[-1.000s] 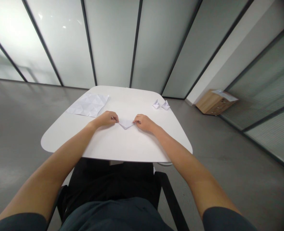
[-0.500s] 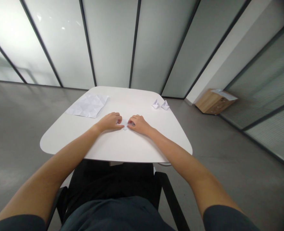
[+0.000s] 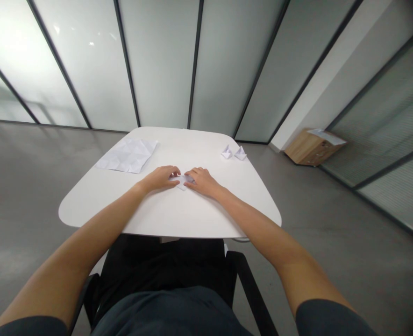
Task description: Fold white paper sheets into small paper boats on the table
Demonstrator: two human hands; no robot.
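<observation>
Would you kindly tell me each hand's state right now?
Left hand: curled, touching the folded paper; grip unclear.
Right hand: curled, touching it too; grip unclear.

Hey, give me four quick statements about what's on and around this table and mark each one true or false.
1. The folded paper is between the left hand and right hand. True.
2. The creased sheet lies on the table's right side. False: the creased sheet lies on the left.
3. Two paper shapes sit near the right edge of the table. True.
4. The cabinet is on the table. False: the cabinet stands on the floor.
</observation>
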